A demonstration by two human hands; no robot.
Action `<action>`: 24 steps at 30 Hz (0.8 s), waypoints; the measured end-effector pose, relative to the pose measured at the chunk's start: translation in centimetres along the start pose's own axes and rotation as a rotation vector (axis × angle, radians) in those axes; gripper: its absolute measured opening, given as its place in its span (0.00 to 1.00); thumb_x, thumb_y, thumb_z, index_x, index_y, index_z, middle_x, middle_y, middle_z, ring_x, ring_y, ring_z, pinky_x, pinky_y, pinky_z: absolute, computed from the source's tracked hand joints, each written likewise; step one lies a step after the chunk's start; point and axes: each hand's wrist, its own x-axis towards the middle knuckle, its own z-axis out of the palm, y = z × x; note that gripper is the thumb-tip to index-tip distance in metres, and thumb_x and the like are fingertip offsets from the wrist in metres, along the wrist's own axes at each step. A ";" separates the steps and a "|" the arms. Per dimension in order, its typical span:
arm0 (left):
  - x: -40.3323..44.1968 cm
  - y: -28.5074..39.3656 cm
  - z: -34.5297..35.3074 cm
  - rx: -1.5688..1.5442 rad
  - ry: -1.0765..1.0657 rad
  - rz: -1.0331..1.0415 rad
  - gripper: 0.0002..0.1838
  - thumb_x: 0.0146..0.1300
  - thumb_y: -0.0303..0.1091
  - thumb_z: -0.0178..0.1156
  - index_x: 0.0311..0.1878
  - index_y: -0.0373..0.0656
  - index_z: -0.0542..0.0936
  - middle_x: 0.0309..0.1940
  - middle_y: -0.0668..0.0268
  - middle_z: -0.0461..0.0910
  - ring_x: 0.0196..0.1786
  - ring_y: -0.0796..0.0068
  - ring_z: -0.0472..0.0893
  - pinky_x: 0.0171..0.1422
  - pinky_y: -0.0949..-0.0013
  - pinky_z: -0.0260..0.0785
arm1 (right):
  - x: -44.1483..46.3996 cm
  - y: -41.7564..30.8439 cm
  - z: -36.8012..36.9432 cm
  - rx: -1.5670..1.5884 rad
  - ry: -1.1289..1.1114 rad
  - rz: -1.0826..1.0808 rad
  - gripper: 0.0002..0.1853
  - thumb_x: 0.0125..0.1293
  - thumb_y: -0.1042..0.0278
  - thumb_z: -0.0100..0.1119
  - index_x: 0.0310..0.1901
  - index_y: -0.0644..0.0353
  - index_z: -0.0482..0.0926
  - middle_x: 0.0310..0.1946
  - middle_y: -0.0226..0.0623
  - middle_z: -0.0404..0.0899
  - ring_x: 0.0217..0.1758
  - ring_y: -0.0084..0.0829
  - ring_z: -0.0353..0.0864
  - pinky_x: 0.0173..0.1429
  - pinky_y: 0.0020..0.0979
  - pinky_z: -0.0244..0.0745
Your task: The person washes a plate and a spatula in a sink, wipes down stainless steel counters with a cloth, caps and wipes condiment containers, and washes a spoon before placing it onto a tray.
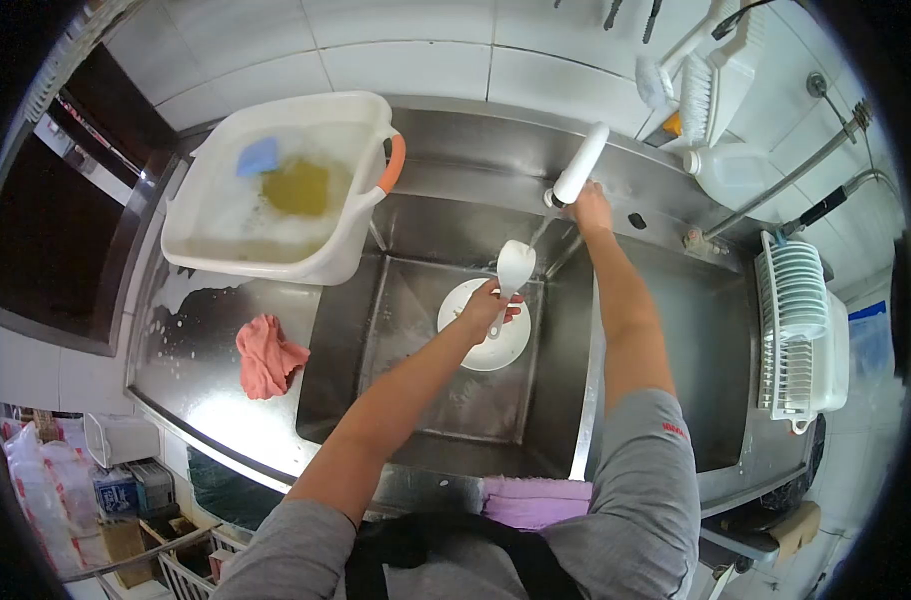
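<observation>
My left hand (490, 312) is closed around the handle of a white rice paddle (516, 268), its bowl end raised toward the faucet. Below it, a white plate (460, 312) lies on the floor of the left sink basin (416, 390), partly covered by my hand. My right hand (592, 208) grips the lower part of the white faucet (582, 165) at the back of the sink; some of its fingers are hidden. A thin streak, apparently water, runs from the spout toward the paddle.
A white tub (266, 268) with suds, a blue sponge (259, 157) and something yellow stands at left. A pink cloth (269, 358) lies on the counter. A rack (781, 375) of plates, a plastic jug (731, 178) and brushes (696, 100) are at right. A purple towel (536, 502) lies on the front edge.
</observation>
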 end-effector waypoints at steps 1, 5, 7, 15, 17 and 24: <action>0.1 -0.4 -0.2 -0.036 -0.013 0.003 0.19 0.68 0.21 0.46 0.62 0.41 0.64 0.52 0.56 0.79 0.47 0.68 0.81 0.49 0.65 0.76 | 0.0 0.3 0.3 0.003 0.011 -0.021 0.25 0.46 0.62 0.74 0.43 0.61 0.72 0.44 0.44 0.78 0.52 0.46 0.76 0.54 0.44 0.76; 0.3 -0.9 -1.0 -0.025 -0.006 0.011 0.20 0.66 0.22 0.49 0.61 0.40 0.65 0.52 0.56 0.79 0.46 0.67 0.82 0.48 0.65 0.77 | -0.3 0.6 1.2 -0.060 0.067 -0.073 0.23 0.48 0.64 0.72 0.43 0.61 0.72 0.43 0.45 0.77 0.51 0.46 0.76 0.53 0.43 0.75; 0.1 -0.9 -0.8 -0.012 0.016 -0.004 0.20 0.66 0.22 0.50 0.61 0.39 0.66 0.51 0.56 0.79 0.45 0.67 0.82 0.48 0.66 0.77 | -0.3 0.2 0.7 -0.093 0.105 -0.052 0.22 0.48 0.65 0.72 0.42 0.61 0.72 0.43 0.44 0.77 0.50 0.45 0.76 0.52 0.42 0.75; 0.4 -0.7 -1.3 -0.034 0.024 -0.016 0.21 0.66 0.22 0.51 0.62 0.40 0.66 0.49 0.57 0.80 0.44 0.67 0.82 0.46 0.65 0.79 | -2.2 -1.7 0.8 -0.272 0.234 0.012 0.21 0.54 0.68 0.67 0.49 0.60 0.74 0.47 0.45 0.75 0.49 0.44 0.75 0.50 0.39 0.74; 0.5 -0.5 -1.7 -0.046 0.041 -0.030 0.20 0.66 0.22 0.51 0.62 0.41 0.66 0.49 0.57 0.80 0.45 0.67 0.82 0.46 0.65 0.79 | -3.7 -4.4 -0.7 -0.156 0.347 0.104 0.19 0.58 0.68 0.64 0.50 0.61 0.75 0.47 0.45 0.75 0.48 0.45 0.76 0.49 0.39 0.74; 0.6 -2.4 -2.2 -0.041 0.085 -0.099 0.19 0.68 0.24 0.50 0.62 0.42 0.66 0.50 0.53 0.79 0.45 0.60 0.83 0.47 0.61 0.80 | -10.1 -10.5 1.9 2.214 -0.248 1.131 0.12 0.72 0.66 0.44 0.46 0.65 0.72 0.41 0.42 0.74 0.40 0.35 0.74 0.45 0.33 0.77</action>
